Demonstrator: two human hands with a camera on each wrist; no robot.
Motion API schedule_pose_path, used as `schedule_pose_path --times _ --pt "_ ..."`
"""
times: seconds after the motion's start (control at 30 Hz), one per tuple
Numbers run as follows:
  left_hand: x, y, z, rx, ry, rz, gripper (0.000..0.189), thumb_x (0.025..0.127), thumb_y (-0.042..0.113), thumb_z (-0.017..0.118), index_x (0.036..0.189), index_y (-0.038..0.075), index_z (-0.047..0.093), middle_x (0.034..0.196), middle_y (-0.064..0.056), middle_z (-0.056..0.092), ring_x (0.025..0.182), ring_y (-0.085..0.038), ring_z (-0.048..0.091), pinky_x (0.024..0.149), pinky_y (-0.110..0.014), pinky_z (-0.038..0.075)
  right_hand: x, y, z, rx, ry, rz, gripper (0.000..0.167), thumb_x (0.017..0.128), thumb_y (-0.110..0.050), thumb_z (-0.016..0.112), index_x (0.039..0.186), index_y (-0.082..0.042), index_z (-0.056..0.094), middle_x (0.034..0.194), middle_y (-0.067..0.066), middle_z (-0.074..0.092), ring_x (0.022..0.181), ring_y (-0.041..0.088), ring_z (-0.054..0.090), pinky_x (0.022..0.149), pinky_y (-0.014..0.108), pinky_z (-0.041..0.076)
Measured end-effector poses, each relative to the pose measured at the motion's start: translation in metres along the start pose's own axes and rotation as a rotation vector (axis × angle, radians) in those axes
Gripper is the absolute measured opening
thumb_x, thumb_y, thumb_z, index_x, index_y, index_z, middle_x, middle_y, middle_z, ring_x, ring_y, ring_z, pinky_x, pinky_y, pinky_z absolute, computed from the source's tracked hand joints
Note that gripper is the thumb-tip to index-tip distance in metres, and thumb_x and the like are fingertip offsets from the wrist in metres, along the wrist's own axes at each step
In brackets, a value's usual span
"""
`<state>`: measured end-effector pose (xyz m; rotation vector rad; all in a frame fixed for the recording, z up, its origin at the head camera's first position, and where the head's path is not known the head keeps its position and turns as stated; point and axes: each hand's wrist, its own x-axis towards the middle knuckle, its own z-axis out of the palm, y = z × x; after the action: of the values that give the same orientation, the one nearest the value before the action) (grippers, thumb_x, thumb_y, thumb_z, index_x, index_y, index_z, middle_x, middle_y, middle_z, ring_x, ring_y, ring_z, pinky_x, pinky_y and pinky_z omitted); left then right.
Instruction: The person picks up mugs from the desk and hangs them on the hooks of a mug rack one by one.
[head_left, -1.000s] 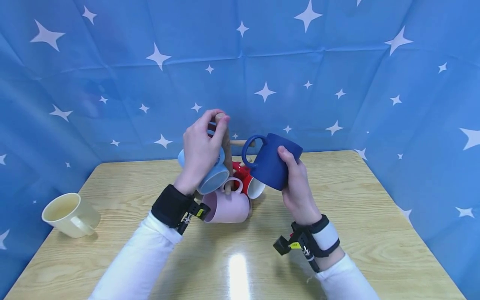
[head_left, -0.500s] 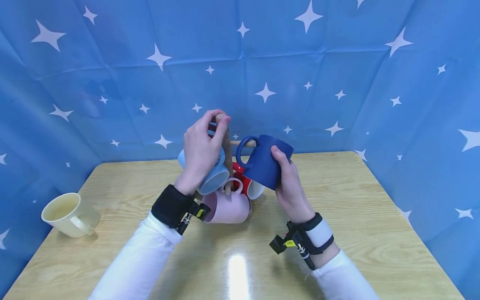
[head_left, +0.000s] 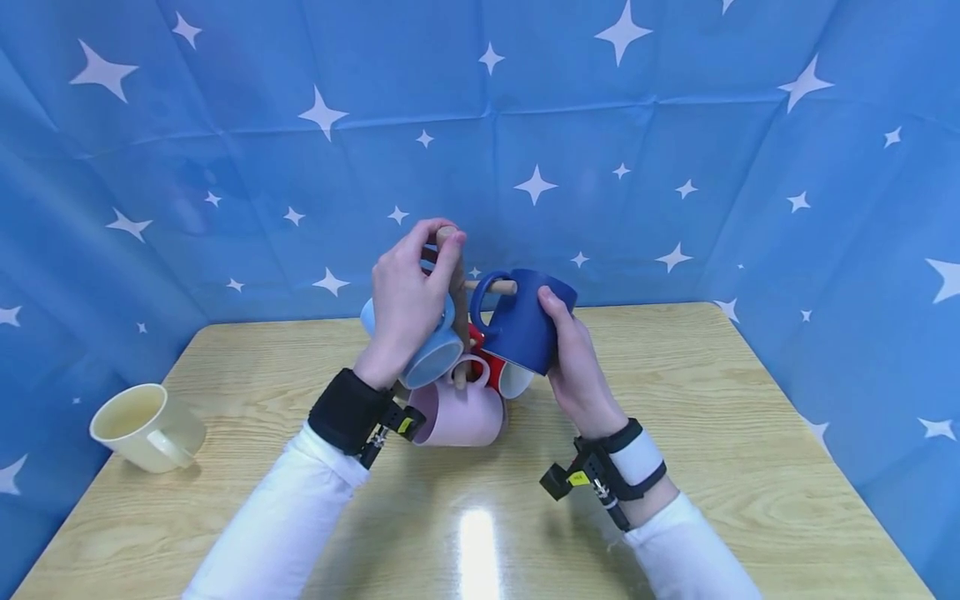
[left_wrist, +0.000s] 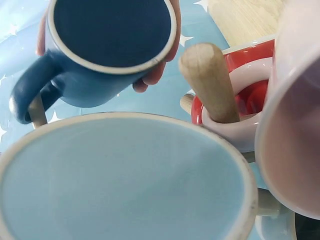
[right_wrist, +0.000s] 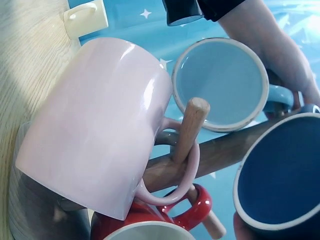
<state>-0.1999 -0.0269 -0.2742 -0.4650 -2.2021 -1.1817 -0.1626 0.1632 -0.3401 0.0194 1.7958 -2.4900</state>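
Note:
My left hand (head_left: pixel 408 292) grips the top of a wooden mug tree (head_left: pixel 459 308), its thumb and fingers around the post. In my right hand (head_left: pixel 583 375) is a dark blue mug (head_left: pixel 525 329), tilted, thumb on its side. The mug's handle is around the upper right peg (head_left: pixel 501 287), whose end shows inside the loop; the left wrist view also shows a peg there. A light blue mug (left_wrist: pixel 125 180) hangs below my left hand. Lower down, a pink mug (right_wrist: pixel 97 127) has its handle over a peg, and a red mug (right_wrist: pixel 197 207) hangs beside it, partly hidden.
A cream mug (head_left: pixel 146 425) stands on the left side of the wooden table (head_left: pixel 712 433). Behind the table hangs a blue cloth (head_left: pixel 480 167) with white stars. Light glares off the table's front.
My right hand has moved left with the dark blue mug, bringing its handle from beside the upper right peg to around it. My left hand has stayed on the post.

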Motion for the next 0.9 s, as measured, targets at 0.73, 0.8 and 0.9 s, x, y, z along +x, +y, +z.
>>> schedule_pose_path --times 0.73,0.8,0.9 --pt "-0.001 0.000 0.000 0.008 0.003 0.000 0.030 0.107 0.032 0.061 0.123 0.009 0.071 0.108 -0.013 0.077 0.095 -0.031 0.074 0.078 -0.044 0.061 0.013 0.003 0.011 -0.072 -0.068 -0.008 0.068 0.105 -0.052 0.048 0.161 -0.016 0.033 0.164 0.011 0.042 0.150 0.031 0.046 0.130 0.053 0.034" --pt "-0.001 0.000 -0.001 0.007 0.004 -0.003 0.030 0.107 0.033 0.061 0.123 0.010 0.071 0.108 -0.013 0.077 0.094 -0.031 0.074 0.078 -0.043 0.060 0.013 0.003 0.012 -0.075 -0.060 -0.008 0.067 0.105 -0.052 0.049 0.160 -0.015 0.035 0.163 0.011 0.043 0.150 0.031 0.046 0.129 0.054 0.034" --pt "-0.001 0.000 -0.001 0.011 0.005 -0.001 0.029 0.107 0.033 0.061 0.122 0.010 0.072 0.108 -0.012 0.077 0.093 -0.030 0.074 0.077 -0.043 0.060 0.015 0.003 0.012 -0.088 -0.054 -0.006 0.067 0.106 -0.052 0.047 0.160 -0.015 0.035 0.163 0.012 0.043 0.150 0.031 0.047 0.128 0.055 0.035"
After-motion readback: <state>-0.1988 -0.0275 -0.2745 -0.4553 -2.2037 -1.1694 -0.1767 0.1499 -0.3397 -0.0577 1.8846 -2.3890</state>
